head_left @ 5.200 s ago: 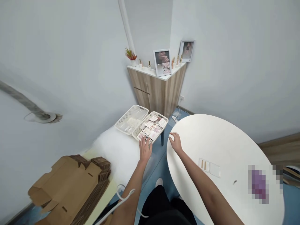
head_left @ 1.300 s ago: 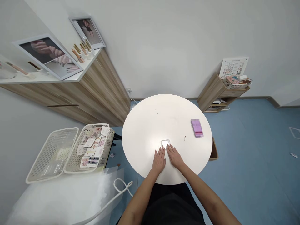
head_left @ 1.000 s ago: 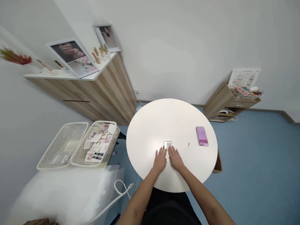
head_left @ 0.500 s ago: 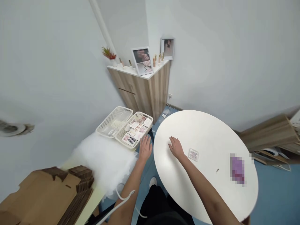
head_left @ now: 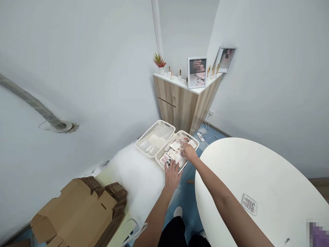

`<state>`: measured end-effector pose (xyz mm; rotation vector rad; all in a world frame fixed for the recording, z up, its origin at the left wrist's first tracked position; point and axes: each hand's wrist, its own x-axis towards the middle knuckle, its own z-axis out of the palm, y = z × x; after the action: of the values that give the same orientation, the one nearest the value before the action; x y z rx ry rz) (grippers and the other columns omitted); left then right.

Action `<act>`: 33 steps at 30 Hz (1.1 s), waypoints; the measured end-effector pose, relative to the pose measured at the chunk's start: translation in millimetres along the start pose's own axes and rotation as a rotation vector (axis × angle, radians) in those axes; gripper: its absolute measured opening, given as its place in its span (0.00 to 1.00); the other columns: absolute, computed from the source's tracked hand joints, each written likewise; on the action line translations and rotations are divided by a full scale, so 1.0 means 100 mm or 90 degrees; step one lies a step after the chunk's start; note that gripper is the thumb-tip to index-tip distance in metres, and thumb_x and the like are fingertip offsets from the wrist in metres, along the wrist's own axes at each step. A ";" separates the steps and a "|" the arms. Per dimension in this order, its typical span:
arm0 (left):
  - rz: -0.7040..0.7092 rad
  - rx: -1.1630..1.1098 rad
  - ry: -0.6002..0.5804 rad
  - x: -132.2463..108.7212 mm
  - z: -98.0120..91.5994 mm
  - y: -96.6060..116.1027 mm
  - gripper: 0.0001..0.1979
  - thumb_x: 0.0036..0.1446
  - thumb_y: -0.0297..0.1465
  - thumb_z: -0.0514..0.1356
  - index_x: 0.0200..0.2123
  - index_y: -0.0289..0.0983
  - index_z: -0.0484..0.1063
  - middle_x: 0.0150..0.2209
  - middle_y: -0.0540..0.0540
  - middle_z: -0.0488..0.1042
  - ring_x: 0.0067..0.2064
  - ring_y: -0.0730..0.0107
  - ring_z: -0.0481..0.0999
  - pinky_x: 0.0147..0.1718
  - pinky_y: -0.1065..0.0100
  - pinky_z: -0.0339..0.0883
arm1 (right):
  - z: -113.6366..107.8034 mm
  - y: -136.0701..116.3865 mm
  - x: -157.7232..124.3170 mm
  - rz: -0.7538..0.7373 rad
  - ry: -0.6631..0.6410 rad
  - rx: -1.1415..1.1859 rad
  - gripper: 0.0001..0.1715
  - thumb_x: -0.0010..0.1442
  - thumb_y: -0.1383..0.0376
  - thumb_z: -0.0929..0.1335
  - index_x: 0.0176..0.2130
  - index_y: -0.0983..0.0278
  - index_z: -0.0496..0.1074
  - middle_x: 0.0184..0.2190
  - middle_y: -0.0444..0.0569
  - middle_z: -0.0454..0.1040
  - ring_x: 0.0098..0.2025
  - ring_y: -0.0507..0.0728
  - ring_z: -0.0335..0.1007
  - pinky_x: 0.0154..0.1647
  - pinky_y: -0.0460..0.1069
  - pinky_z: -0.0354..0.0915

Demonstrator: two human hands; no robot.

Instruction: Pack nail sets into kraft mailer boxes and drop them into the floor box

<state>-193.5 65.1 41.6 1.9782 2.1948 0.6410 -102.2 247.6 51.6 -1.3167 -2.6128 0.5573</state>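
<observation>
A cream plastic basket [head_left: 157,159] holds printed nail cards [head_left: 175,145] and small packs. My left hand [head_left: 172,175] lies over its near edge, fingers apart on the cards there. My right hand [head_left: 189,152] reaches in from the right side, fingertips down among the cards. It seems to touch them, and I see nothing lifted in it. Beside this basket stands a second cream basket [head_left: 140,145] with clear plastic cases [head_left: 164,132] inside.
White foam sheeting [head_left: 133,171] and stacked flat cardboard boxes [head_left: 79,209] lie at the left. A round white table [head_left: 231,161] on the right bears a clear case of press-on nails [head_left: 249,204]. Behind stands a wooden cabinet [head_left: 180,106] with a photo frame [head_left: 197,72].
The view has swung left. My right hand has left the round table and moved into the card basket. My left hand has come onto the basket's near edge.
</observation>
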 end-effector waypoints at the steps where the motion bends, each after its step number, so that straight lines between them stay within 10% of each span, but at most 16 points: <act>1: -0.005 -0.006 -0.002 0.00 0.00 0.00 0.21 0.65 0.38 0.51 0.58 0.38 0.67 0.60 0.36 0.67 0.66 0.48 0.58 0.65 0.37 0.37 | 0.04 -0.01 0.10 0.006 -0.012 -0.011 0.32 0.60 0.68 0.64 0.62 0.75 0.61 0.60 0.65 0.65 0.63 0.64 0.58 0.64 0.55 0.52; 14: -0.007 0.081 0.005 0.00 0.02 0.01 0.22 0.67 0.40 0.46 0.54 0.38 0.71 0.58 0.39 0.70 0.65 0.53 0.61 0.65 0.41 0.43 | 0.05 -0.17 0.35 0.051 -0.116 -0.165 0.31 0.63 0.71 0.60 0.65 0.70 0.55 0.59 0.66 0.66 0.57 0.61 0.68 0.52 0.51 0.67; 20: 0.015 0.037 0.013 0.01 -0.06 -0.02 0.21 0.67 0.40 0.49 0.55 0.36 0.70 0.58 0.36 0.70 0.65 0.50 0.60 0.65 0.39 0.42 | -0.27 -0.16 0.16 -0.013 0.002 -0.114 0.30 0.63 0.73 0.59 0.64 0.68 0.59 0.61 0.61 0.65 0.60 0.60 0.65 0.55 0.51 0.66; 27: 0.079 -0.102 0.077 0.04 -0.05 0.21 0.19 0.66 0.30 0.47 0.58 0.37 0.64 0.62 0.39 0.66 0.67 0.54 0.56 0.64 0.40 0.47 | -0.52 0.28 -0.62 -0.032 0.229 -0.024 0.30 0.65 0.72 0.57 0.65 0.63 0.57 0.60 0.53 0.68 0.62 0.57 0.62 0.62 0.55 0.63; 33: 0.232 -0.190 -0.078 -0.10 0.41 0.90 0.22 0.65 0.28 0.46 0.61 0.36 0.59 0.64 0.39 0.60 0.68 0.60 0.55 0.64 0.51 0.54 | -0.22 0.89 -1.93 0.088 0.275 -0.035 0.30 0.65 0.73 0.56 0.64 0.63 0.59 0.59 0.54 0.68 0.62 0.57 0.62 0.61 0.56 0.64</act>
<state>-94.1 70.2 37.3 2.1963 1.5736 0.8112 86.5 146.7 40.6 -1.4524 -2.2134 0.1885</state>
